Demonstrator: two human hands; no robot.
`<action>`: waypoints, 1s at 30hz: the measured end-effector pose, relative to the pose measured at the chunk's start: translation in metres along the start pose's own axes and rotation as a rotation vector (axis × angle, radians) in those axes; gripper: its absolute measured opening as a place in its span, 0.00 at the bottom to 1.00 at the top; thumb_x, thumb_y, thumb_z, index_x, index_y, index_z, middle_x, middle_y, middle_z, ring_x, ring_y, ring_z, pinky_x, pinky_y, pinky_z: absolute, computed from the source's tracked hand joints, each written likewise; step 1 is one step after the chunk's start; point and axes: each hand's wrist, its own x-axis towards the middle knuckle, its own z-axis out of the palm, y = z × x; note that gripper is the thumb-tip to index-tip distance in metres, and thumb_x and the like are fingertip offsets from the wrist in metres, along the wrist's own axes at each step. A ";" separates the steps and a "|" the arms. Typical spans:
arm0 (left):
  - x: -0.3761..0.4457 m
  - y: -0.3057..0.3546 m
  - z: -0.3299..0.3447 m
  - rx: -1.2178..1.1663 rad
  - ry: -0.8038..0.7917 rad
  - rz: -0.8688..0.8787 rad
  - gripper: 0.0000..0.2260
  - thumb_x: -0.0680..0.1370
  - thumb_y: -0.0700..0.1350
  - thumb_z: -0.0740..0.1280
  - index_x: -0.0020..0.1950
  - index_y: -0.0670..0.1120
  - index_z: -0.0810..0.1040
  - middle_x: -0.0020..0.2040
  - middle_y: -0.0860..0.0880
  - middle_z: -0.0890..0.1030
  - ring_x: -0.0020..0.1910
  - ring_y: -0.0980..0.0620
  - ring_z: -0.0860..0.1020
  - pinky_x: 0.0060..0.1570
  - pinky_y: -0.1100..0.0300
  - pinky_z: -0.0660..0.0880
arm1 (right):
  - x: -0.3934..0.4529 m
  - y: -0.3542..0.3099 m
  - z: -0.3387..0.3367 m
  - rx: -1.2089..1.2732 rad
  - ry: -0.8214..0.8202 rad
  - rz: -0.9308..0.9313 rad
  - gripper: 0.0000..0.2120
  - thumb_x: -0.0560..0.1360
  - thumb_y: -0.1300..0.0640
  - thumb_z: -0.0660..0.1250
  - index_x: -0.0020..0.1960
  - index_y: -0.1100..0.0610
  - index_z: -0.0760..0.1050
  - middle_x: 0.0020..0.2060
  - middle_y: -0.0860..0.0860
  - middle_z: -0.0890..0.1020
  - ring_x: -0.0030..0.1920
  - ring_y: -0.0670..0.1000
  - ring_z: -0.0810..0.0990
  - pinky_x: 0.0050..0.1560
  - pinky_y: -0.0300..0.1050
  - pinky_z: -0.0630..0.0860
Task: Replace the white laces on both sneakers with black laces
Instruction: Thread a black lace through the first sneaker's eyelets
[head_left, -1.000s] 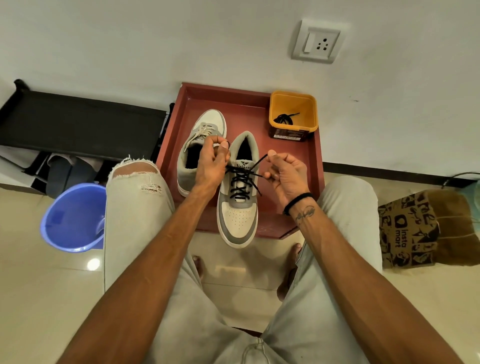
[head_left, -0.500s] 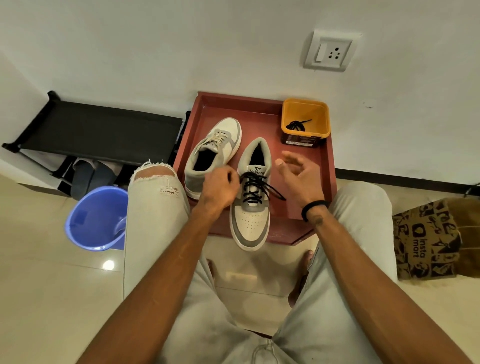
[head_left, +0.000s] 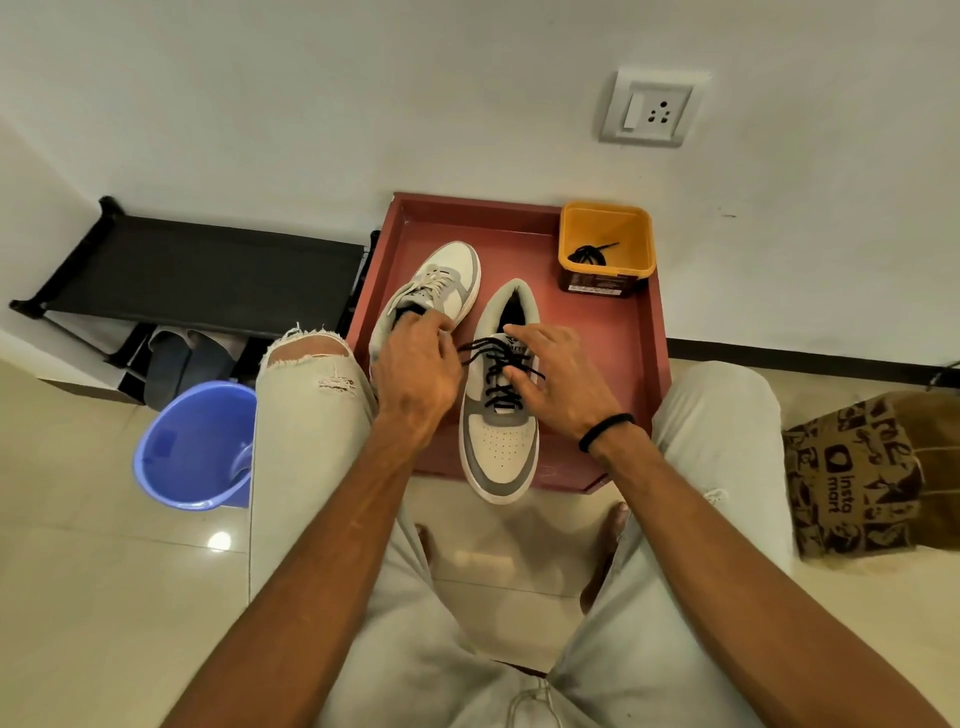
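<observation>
Two grey-and-white sneakers lie on a red tray (head_left: 645, 343). The near sneaker (head_left: 500, 447) carries a black lace (head_left: 496, 387) crossed up its eyelets. My left hand (head_left: 415, 371) is curled at that shoe's left side and grips a loose end of the black lace. Fingers spread, my right hand (head_left: 558, 382) rests on the shoe's right side and touches the lace crossings. The far sneaker (head_left: 457, 275) keeps its white laces (head_left: 434, 278) and is partly hidden by my left hand. A second black lace (head_left: 589, 253) lies in an orange tub (head_left: 605, 223).
A blue bucket (head_left: 192, 447) stands on the floor at the left, beside a black shoe rack (head_left: 197, 270). A printed paper bag (head_left: 857, 467) sits at the right. My knees flank the tray, and the wall with a socket (head_left: 652, 106) is right behind it.
Both hands dropped from holding the lace ends taut above the shoe. My right hand let go of its end, opened, then came down onto the laces. The camera tilted, shifting the view.
</observation>
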 end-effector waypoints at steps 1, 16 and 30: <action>0.002 -0.004 -0.002 0.039 0.028 -0.028 0.10 0.82 0.46 0.68 0.63 0.48 0.80 0.60 0.46 0.81 0.54 0.46 0.82 0.51 0.52 0.79 | 0.001 0.000 0.001 -0.012 -0.001 0.008 0.24 0.80 0.52 0.70 0.74 0.53 0.71 0.66 0.52 0.78 0.68 0.54 0.70 0.68 0.47 0.69; -0.001 -0.024 -0.008 0.291 -0.320 -0.187 0.15 0.77 0.46 0.73 0.63 0.47 0.79 0.59 0.42 0.83 0.57 0.38 0.82 0.56 0.46 0.80 | 0.031 -0.012 0.011 0.023 0.064 0.208 0.26 0.80 0.57 0.69 0.77 0.56 0.68 0.71 0.54 0.73 0.68 0.56 0.74 0.70 0.54 0.72; 0.003 -0.019 -0.004 0.102 -0.129 -0.138 0.13 0.77 0.47 0.75 0.61 0.51 0.82 0.53 0.46 0.85 0.53 0.41 0.83 0.53 0.46 0.80 | -0.009 -0.022 0.020 0.286 -0.047 0.533 0.57 0.64 0.48 0.84 0.81 0.46 0.51 0.69 0.55 0.75 0.68 0.57 0.75 0.66 0.54 0.76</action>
